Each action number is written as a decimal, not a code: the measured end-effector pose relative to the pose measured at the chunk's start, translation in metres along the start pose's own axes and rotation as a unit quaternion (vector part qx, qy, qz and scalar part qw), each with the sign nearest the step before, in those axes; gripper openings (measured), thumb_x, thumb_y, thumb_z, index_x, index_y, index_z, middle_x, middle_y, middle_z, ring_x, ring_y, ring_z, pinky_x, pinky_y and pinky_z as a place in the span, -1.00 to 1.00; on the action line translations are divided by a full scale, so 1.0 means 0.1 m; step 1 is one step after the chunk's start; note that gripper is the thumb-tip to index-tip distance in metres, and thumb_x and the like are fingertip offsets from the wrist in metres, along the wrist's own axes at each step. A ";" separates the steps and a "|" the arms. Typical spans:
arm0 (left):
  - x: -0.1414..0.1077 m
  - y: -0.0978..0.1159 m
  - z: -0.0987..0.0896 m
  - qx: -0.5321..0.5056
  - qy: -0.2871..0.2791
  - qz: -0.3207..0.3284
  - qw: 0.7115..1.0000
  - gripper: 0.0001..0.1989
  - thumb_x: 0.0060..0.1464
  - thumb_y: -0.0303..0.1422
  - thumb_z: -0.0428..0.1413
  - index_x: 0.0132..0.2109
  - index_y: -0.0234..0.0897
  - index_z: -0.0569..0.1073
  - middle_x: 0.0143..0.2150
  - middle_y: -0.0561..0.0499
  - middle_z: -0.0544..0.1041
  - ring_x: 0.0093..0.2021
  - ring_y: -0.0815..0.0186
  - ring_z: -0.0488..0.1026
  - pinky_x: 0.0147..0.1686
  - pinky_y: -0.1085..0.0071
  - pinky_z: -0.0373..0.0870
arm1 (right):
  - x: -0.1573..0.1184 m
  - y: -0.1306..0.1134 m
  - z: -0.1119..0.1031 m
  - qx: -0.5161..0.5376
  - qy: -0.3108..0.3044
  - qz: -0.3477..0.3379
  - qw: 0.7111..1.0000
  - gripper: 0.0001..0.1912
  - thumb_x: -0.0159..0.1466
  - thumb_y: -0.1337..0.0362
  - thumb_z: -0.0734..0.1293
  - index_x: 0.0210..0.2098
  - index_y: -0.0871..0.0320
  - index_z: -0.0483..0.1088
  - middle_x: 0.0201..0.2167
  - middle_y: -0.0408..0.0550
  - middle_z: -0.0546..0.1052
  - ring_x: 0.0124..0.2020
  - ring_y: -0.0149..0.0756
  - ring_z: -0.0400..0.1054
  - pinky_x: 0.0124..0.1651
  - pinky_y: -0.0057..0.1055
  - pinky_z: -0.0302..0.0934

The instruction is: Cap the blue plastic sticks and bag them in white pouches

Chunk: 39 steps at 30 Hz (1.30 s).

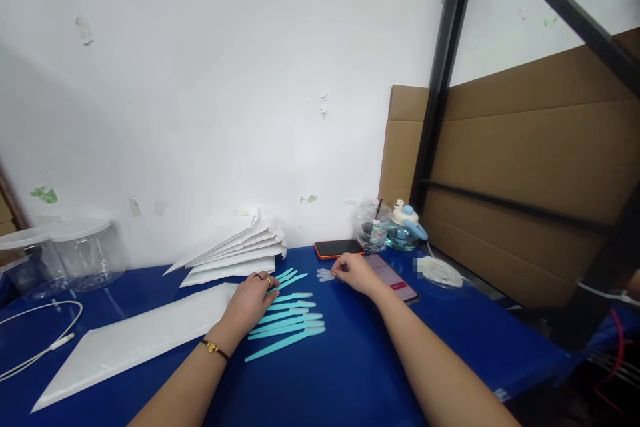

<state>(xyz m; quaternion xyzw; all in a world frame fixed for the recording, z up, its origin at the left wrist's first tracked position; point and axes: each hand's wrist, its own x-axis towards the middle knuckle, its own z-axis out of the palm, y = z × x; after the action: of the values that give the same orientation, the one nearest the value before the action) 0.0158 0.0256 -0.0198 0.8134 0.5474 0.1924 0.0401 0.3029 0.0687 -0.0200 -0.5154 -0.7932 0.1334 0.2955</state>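
Note:
Several turquoise plastic sticks with pale tips (285,344) lie roughly side by side on the blue table (320,387). Over the upper sticks rests my left hand (255,297), its fingers bent and touching or covering some of them; whether it grips one is hard to see. To the right, my right hand (353,271) has its thumb and fingers pinched together at a small group of translucent pale pieces (325,274). What lies between those fingertips is too small to make out.
Left of my left hand lies a white padded envelope (145,337), with a stack of envelopes (235,250) behind. Phones (340,248), a plastic cup (373,227) and a teapot-like bottle (404,230) stand back right. Clear tubs (87,257) and a white cable (63,341) are left.

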 end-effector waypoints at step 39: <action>-0.01 -0.06 -0.07 0.017 -0.001 -0.048 0.999 -0.78 0.07 -0.30 0.02 -0.14 -0.20 0.46 -0.13 -0.04 0.47 -0.12 0.22 0.39 -0.17 0.41 0.23 | 0.01 -0.27 0.21 -0.087 -0.055 -0.108 0.989 -0.76 0.19 0.39 0.29 -0.15 0.14 0.47 -0.16 0.00 0.45 -0.14 -0.28 0.35 -0.10 -0.45 0.17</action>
<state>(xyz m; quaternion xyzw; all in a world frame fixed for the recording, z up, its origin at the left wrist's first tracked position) 0.0080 0.0259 -0.0150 0.7868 0.5892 0.1802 0.0362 0.2701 0.0603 -0.0225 -0.4423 -0.8678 0.0593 0.2186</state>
